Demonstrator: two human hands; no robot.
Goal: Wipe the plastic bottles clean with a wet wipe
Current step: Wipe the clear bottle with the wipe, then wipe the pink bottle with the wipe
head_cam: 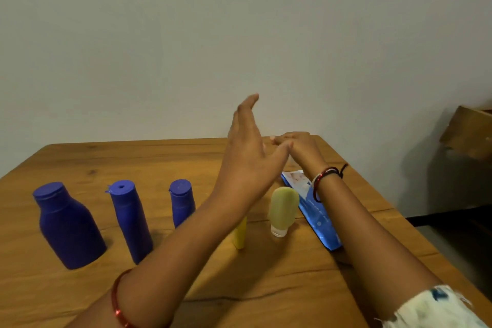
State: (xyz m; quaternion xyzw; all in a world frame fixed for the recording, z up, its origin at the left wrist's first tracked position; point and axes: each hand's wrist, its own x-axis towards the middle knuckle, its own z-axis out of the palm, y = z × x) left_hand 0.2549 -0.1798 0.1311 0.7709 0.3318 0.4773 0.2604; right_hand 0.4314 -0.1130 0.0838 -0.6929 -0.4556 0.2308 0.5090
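Note:
Three blue plastic bottles stand in a row on the wooden table [80,298]: a wide one [68,229] at the left, a slim one [130,221] beside it, and a shorter one [181,202] partly behind my left forearm. A yellow bottle [240,234] is mostly hidden by that arm. A pale green squeeze bottle [282,209] stands on its clear cap. A blue wet wipe pack [318,218] lies to its right, under my right wrist. My left hand [247,152] is raised above the table, fingers straight, holding nothing. My right hand [295,145] hovers just behind it, fingers extended.
A plain wall rises behind the table. The table's right edge runs diagonally near the wipe pack. A wooden piece of furniture [471,133] stands at the far right over a dark floor.

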